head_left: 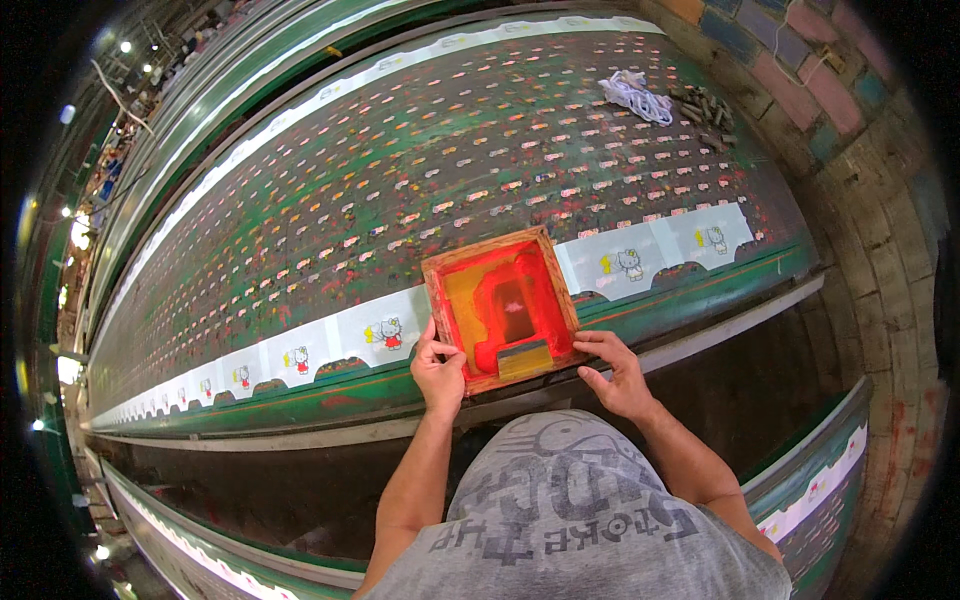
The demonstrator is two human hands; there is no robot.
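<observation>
A wooden screen-printing frame [436, 285] lies tilted across the white strip at the table's near edge. Red ink [540, 290] covers much of its mesh, around a darker patch, with yellow-brown mesh showing at the left. Inside its near end rests a squeegee-like block [525, 362] with a dark upper edge. My left hand [440, 372] is closed on the frame's near left side. At the near right corner, my right hand [615, 372] holds the frame between fingers and thumb. Cartoon cat prints left of the frame have red clothes; the cat prints [628, 264] on the right have none.
The long green table [700, 290] carries many rows of small printed pieces. A white cord bundle [637, 96] and a dark clump [706, 108] lie at its far right. Another table [840, 440] stands behind me at the lower right. Brick paving [870, 230] borders the right end.
</observation>
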